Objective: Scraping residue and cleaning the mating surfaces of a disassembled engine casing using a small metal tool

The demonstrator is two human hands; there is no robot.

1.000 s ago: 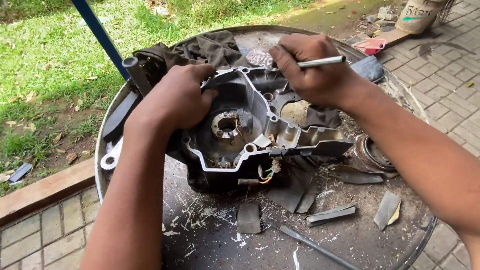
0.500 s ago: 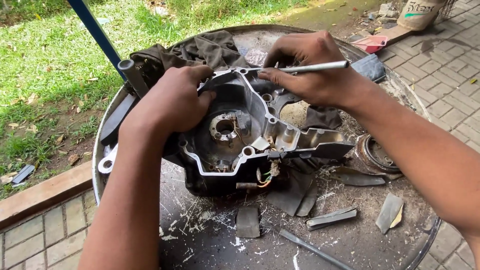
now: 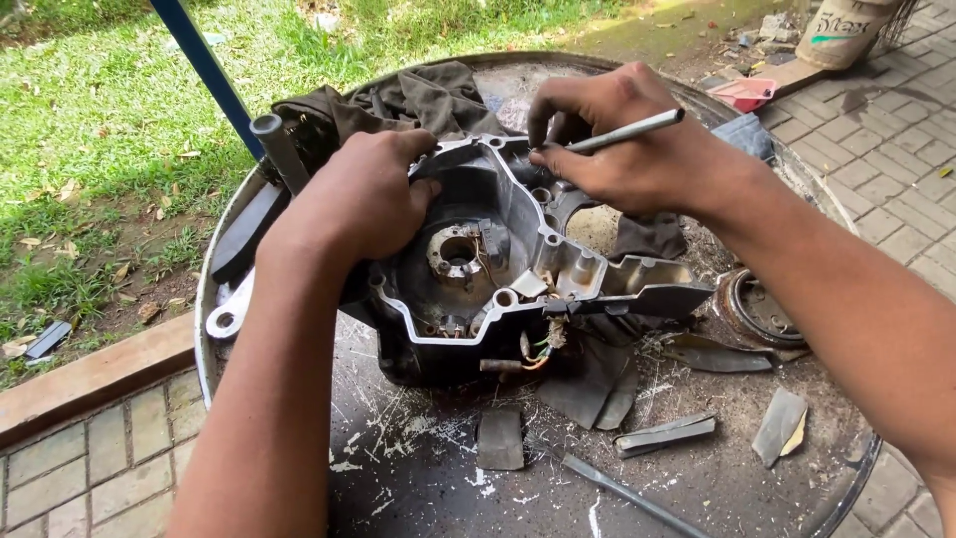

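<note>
near edge scraps: flat dark offcuts [image 3: 500, 438] and a thin metal rod [image 3: 637, 495] are seen loose on the scratched round metal tray [image 3: 418, 478], near its front rim; a knock from a forearm could send them off the edge.
wiring: coloured wires [image 3: 536, 351] are left hanging at the front lip of the engine crankcase cover [image 3: 498, 269]; they could be pinched or torn if the casing is dragged across the tray.
engine crankcase cover: it is set at the middle of the tray, open side up, tilted a little; a slide is judged possible on the gritty surface if the steadying pressure is lost.
left hand [image 3: 363, 199]: it is closed over the casing's left rim, palm down, fingers curled at the edge; a sharp casting edge could cut if the hand slips.
right hand [image 3: 637, 149]: it is closed round a slim silver tool [image 3: 625, 132], pen-fashion, its tip hidden behind the fingers at the casing's far rim; a slip could gouge the mating face or jab the other hand.
right edge: a rusty ring part [image 3: 762, 311] is lying near the rim, close to the right forearm.
far edge: a dark cloth [image 3: 418, 100] is bunched behind the casing; it could be snagged by the tool.
</note>
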